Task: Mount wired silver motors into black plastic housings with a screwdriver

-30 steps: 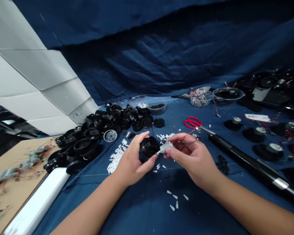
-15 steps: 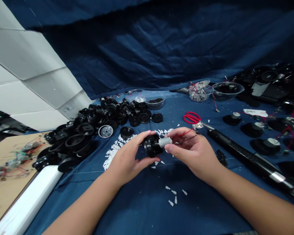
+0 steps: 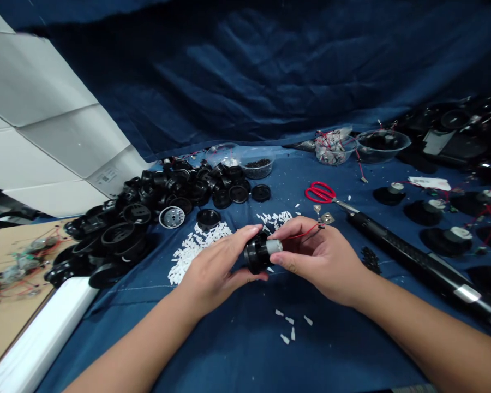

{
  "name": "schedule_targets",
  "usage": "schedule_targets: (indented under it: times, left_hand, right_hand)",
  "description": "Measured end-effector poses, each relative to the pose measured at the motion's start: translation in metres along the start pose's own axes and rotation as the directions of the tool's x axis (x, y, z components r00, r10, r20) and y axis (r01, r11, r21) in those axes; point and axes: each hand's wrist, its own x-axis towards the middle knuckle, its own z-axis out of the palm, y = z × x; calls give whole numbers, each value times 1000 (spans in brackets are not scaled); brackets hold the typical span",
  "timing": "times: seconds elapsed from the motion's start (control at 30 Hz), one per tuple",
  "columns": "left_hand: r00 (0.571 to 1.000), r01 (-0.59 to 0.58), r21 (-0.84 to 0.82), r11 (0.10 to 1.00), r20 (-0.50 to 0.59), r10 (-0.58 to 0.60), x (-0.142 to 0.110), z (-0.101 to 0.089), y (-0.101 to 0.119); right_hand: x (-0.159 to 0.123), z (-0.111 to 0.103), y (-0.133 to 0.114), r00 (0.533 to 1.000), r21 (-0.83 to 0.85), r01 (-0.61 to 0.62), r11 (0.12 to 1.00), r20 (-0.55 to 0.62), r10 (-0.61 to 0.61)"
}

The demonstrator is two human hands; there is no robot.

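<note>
My left hand [image 3: 215, 267] grips a round black plastic housing [image 3: 257, 253] from the left side. My right hand [image 3: 317, 259] holds a small silver cylindrical motor [image 3: 274, 246] against the housing's open end, with the motor's rear part sitting inside it. A thin red wire [image 3: 305, 233] runs from the motor area across my right fingers to a small metal clip [image 3: 321, 224]. Part of the housing is hidden by my fingers.
Several black housings [image 3: 159, 202] lie heaped left of my hands, beside scattered white plastic pieces [image 3: 192, 259]. Red-handled scissors [image 3: 319, 192], a long black tube [image 3: 417, 262], clear bowls [image 3: 380, 146] and wired black units [image 3: 444, 240] lie to the right. Blue cloth covers the table.
The silver motor has gone further into the black housing, and both hands have drawn closer together around it. The view has tilted slightly, shifting the table contents.
</note>
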Motion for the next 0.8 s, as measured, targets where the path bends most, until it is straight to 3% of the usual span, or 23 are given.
schedule_targets:
  times: [0.13,0.3,0.43,0.8]
  left_hand:
    - [1000,8,6,1000,-6,-8,1,0,4]
    - [996,65,-5,998,-57,-65,3,-2,7]
    - [998,23,-14,1000,-63,-24,2,-2,5]
    - [998,-51,-82,995,-30,48,1,-3,1]
  right_hand:
    - [0,3,0,999,-24,26,999,-27,-27]
    - [3,4,0,998,198,-58,978,7,57]
    - [4,1,0,990,292,-137,946,9,141]
    - [-3,-2,14,993,260,-112,959,-5,118]
